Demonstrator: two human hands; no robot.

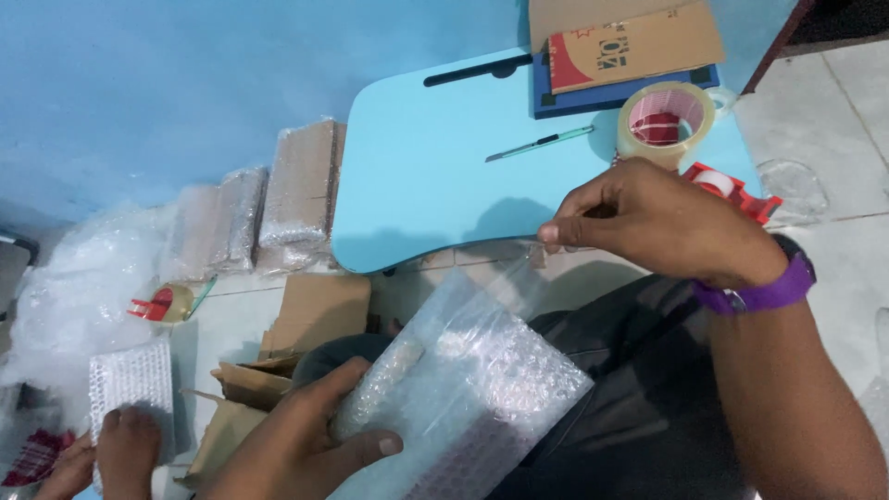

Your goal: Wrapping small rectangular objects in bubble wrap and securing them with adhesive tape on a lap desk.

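Observation:
A box wrapped in bubble wrap [472,389] lies on my lap, low in the middle of the head view. My left hand [301,440] presses on its left end and holds it steady. My right hand [657,222], with a purple watch on the wrist, pinches a strip of clear tape [535,252] above the parcel's upper right corner. A red tape dispenser [732,190] sits just behind that hand, next to a big roll of clear tape [665,120].
A light blue lap table [435,176] carries a cutter [539,143], cardboard [630,42] and the tape. Wrapped parcels [296,190] lean on the blue wall. Another person's hands [116,454] hold a bubble-wrapped packet [130,380] at lower left, near loose bubble wrap [79,278].

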